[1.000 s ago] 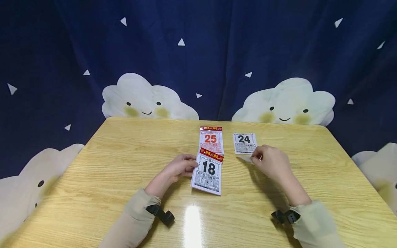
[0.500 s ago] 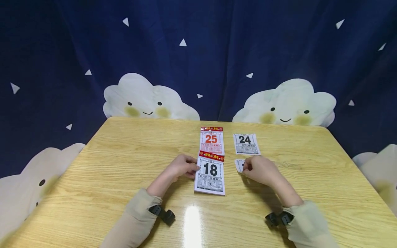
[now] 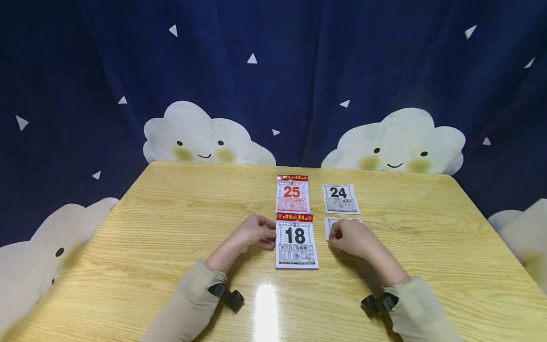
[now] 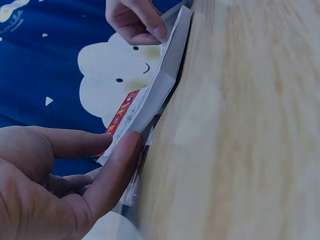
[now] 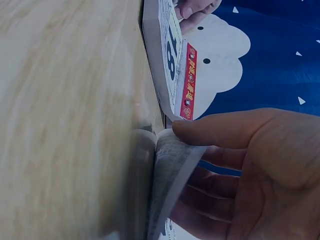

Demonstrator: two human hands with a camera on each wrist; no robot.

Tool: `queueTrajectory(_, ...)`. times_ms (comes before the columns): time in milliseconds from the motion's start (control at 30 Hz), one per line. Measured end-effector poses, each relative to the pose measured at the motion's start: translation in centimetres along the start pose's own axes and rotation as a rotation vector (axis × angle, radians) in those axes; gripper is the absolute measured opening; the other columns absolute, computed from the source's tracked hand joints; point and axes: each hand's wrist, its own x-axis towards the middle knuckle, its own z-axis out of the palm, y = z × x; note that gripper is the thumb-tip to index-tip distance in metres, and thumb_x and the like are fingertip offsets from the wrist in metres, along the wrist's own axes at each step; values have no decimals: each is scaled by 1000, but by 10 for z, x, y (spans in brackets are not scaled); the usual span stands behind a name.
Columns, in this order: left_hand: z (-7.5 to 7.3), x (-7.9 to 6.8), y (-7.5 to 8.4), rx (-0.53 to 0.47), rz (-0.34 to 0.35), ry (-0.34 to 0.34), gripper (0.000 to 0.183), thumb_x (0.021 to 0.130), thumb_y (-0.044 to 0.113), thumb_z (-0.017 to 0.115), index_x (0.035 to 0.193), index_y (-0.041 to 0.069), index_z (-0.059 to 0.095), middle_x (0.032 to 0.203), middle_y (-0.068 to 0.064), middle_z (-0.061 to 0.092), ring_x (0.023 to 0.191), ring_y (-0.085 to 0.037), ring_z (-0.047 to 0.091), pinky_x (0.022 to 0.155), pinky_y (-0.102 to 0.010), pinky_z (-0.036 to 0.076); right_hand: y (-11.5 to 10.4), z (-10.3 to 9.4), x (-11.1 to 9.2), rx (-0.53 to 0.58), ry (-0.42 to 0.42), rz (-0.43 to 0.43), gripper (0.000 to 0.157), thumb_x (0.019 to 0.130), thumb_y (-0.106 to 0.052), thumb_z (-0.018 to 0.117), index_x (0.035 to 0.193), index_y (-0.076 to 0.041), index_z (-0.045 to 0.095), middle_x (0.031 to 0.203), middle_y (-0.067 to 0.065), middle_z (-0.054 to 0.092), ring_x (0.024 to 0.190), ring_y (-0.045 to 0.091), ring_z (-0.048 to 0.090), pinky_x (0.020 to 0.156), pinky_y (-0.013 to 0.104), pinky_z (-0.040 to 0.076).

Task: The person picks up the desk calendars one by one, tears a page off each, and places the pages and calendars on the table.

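Note:
A tear-off calendar (image 3: 296, 243) with a red header and a black 18 lies flat near the middle of the table. My left hand (image 3: 255, 233) holds its left edge, thumb and fingers on the pad's side in the left wrist view. To the right of it, my right hand (image 3: 351, 237) pinches a loose calendar sheet (image 3: 332, 224) by its left edge. That sheet (image 5: 172, 180) bends up from the table in the right wrist view; in the head view my hand covers most of it, hiding its number.
Behind the held pad lies a second calendar (image 3: 292, 198) with a red 25. A loose sheet (image 3: 341, 199) marked 24 lies to its right. The wooden table (image 3: 192, 204) ends at a dark blue curtain (image 3: 273, 80) with clouds.
The 18 calendar has straightened and shifted slightly right, lying square below the 25 one. My right hand has come left and toward me, bringing its sheet below the 24 sheet.

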Motion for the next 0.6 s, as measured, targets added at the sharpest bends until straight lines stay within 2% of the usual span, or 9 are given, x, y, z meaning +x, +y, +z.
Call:
queueTrajectory(167, -1, -1, 0, -5, -14, 8, 32, 77, -3, 53, 107, -13, 47, 80, -23, 58, 62, -25, 60, 63, -34, 51, -1, 2, -1, 25, -37, -7, 12, 66, -24, 67, 62, -20, 57, 56, -10, 49, 54, 9, 42, 51, 25, 33)
queueTrajectory(367, -5, -2, 0, 46, -10, 22, 27, 80, 0, 51, 104, -12, 51, 85, -23, 57, 61, -22, 58, 61, -33, 51, -3, 1, -2, 76, -81, 6, 21, 65, -34, 70, 61, -19, 56, 55, -8, 50, 53, 9, 42, 50, 25, 34)
queueTrajectory(600, -13, -1, -2, 105, -14, 29, 25, 80, 5, 53, 101, -8, 55, 83, -18, 59, 60, -19, 58, 61, -31, 51, -2, -4, -1, 62, -90, 6, 20, 68, -35, 67, 63, -19, 57, 57, -8, 51, 53, 9, 44, 50, 24, 36)
